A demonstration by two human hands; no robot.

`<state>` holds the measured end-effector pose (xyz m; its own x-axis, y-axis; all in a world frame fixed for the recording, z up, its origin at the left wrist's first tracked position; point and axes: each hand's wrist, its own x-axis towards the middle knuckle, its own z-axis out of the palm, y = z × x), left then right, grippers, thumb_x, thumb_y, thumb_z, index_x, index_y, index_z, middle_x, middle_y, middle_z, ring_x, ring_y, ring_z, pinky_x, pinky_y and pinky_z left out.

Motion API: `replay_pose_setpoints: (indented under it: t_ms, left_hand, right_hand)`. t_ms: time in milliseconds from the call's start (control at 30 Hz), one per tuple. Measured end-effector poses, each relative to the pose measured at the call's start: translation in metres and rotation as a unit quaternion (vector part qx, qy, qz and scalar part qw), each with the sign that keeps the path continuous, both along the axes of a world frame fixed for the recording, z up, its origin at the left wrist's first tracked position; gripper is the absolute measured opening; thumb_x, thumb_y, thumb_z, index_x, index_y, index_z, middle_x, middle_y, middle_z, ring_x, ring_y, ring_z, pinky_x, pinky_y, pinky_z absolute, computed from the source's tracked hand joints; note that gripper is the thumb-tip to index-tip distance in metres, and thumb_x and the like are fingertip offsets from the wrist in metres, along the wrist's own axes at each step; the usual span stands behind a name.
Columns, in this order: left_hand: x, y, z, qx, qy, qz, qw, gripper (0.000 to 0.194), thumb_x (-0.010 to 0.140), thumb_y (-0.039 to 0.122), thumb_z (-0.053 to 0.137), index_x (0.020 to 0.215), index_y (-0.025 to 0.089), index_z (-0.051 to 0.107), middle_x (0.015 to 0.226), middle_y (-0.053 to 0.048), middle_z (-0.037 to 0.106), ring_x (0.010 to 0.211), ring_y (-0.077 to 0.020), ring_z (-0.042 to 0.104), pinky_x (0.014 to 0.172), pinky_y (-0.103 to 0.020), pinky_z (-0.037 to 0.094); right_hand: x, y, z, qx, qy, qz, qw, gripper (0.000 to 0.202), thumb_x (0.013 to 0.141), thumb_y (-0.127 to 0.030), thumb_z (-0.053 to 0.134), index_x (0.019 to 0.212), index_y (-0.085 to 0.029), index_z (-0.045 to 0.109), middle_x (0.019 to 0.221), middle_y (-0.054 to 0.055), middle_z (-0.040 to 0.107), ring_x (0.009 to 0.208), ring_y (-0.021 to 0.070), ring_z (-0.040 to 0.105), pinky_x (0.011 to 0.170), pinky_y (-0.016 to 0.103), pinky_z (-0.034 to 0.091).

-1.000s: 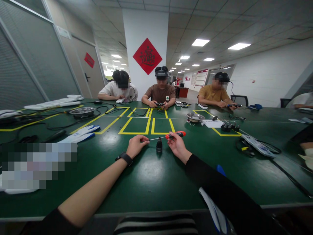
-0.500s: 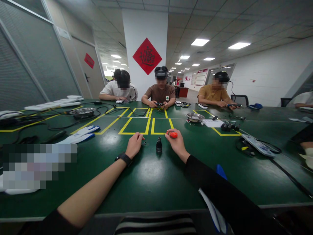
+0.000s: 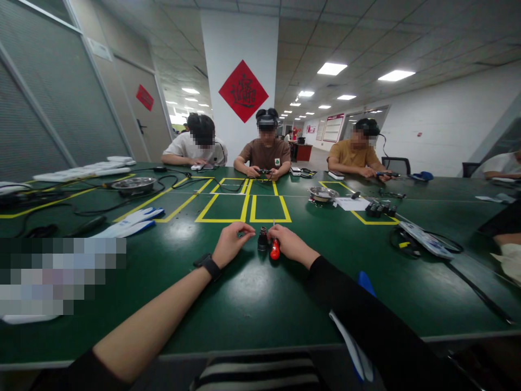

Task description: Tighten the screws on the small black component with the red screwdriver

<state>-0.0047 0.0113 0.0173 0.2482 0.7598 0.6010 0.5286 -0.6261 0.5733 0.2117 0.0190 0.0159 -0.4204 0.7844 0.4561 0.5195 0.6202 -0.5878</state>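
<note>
A black, cone-shaped part (image 3: pixel 262 241) with a narrow ringed top stands upright on the green table (image 3: pixel 244 315), between my two hands. My right hand (image 3: pixel 291 243) is closed around a red-handled screwdriver (image 3: pixel 275 251). Its rounded handle end points toward me, and a bit of thin shaft shows beyond my fingers. Just left of the black part is my left hand (image 3: pixel 230 243), thumb and fingertips drawn together in a pinch. Whatever small thing may be between those fingertips is too small to make out.
White-and-blue gloves (image 3: pixel 136 221) lie to the left, near cables and a metal bowl (image 3: pixel 133 185). Another metal bowl (image 3: pixel 323 194), several black parts (image 3: pixel 380 209) and a power strip (image 3: pixel 427 239) lie to the right. Three people sit across the table.
The screwdriver's red handle has swung from above my right hand to pointing down toward me, beside the black part. My left hand has moved right, closer to that part.
</note>
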Motion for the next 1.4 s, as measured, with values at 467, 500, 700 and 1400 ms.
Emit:
replay_pose_setpoints:
  t_ms: [467, 500, 700, 1400]
  left_hand:
    - [0.006, -0.008, 0.004, -0.009, 0.032, -0.026, 0.999, 0.021, 0.086, 0.033, 0.047, 0.080, 0.017, 0.059, 0.078, -0.003, 0.060, 0.074, -0.0157, 0.053, 0.069, -0.026, 0.041]
    - [0.007, -0.008, 0.004, -0.011, 0.029, -0.025, 0.999, 0.019, 0.085, 0.033, 0.049, 0.081, 0.017, 0.059, 0.078, -0.003, 0.060, 0.073, -0.0154, 0.053, 0.068, -0.025, 0.041]
    - [0.008, -0.011, 0.007, -0.007, 0.011, -0.039, 0.999, 0.014, 0.082, 0.030, 0.054, 0.080, 0.017, 0.059, 0.077, -0.002, 0.058, 0.073, -0.0149, 0.052, 0.068, -0.025, 0.042]
    - [0.026, -0.027, 0.008, -0.104, -0.157, -0.055, 0.981, 0.029, 0.080, 0.041, 0.054, 0.085, 0.015, 0.065, 0.084, -0.005, 0.067, 0.081, -0.0183, 0.060, 0.075, -0.028, 0.046]
  right_hand:
    - [-0.021, -0.014, 0.004, 0.029, 0.045, -0.004, 0.999, 0.039, 0.066, -0.027, 0.070, 0.101, -0.019, 0.055, 0.082, 0.001, 0.058, 0.074, 0.0150, 0.053, 0.070, 0.027, 0.039]
    - [-0.021, -0.014, 0.003, 0.035, 0.044, -0.005, 0.998, 0.041, 0.066, -0.026, 0.070, 0.103, -0.019, 0.054, 0.085, 0.002, 0.058, 0.076, 0.0157, 0.053, 0.071, 0.028, 0.040]
    - [-0.023, -0.013, 0.002, 0.040, 0.033, -0.003, 0.999, 0.046, 0.066, -0.022, 0.069, 0.109, -0.020, 0.052, 0.092, 0.004, 0.059, 0.083, 0.0182, 0.055, 0.076, 0.031, 0.041]
    - [-0.025, -0.032, 0.028, 0.154, 0.045, 0.030, 0.987, 0.010, 0.084, -0.023, 0.052, 0.087, -0.024, 0.062, 0.089, 0.005, 0.061, 0.087, 0.0208, 0.054, 0.082, 0.034, 0.039]
